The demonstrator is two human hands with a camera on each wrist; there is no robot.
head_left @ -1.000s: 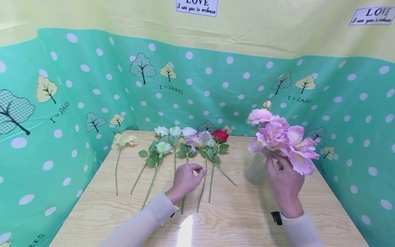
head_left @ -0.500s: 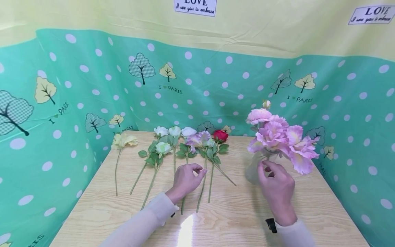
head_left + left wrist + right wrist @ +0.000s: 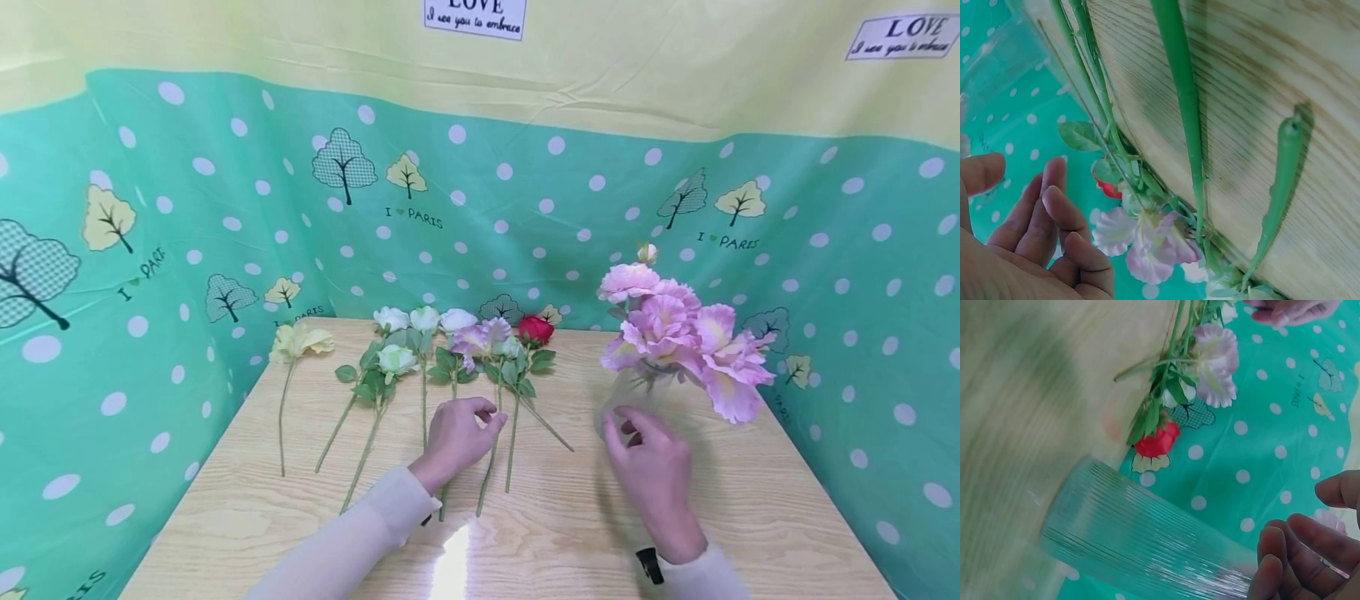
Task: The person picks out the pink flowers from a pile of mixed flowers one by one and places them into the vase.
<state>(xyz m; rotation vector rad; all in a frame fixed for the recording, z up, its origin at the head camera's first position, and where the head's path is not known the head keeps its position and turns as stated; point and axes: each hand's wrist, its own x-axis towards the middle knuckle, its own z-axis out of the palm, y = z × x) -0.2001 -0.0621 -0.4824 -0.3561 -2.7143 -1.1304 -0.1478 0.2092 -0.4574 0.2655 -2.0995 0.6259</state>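
A ribbed clear glass vase (image 3: 1141,531) stands at the table's right, holding several pink flowers (image 3: 663,325) that spread above its rim. In front of the vase hovers my right hand (image 3: 654,467), empty, its thumb apart from the loosely bent fingers in the right wrist view. My left hand (image 3: 459,437) is above the stems of the laid-out flowers. The left wrist view shows its thumb and fingers apart with nothing between them. Nearest it are a pink-purple flower (image 3: 480,340) and a red rose (image 3: 536,329), both lying on the table.
Several white roses (image 3: 424,319) and a pale green rose (image 3: 397,358) lie on the wooden table (image 3: 547,542), stems towards me. A pale yellow flower (image 3: 298,342) lies at the left. Polka-dot green cloth (image 3: 525,217) walls the back and sides.
My right hand has come away from the pink flowers, moving down and left to the front of the vase. The flowers stay in the vase. My left hand has barely moved.
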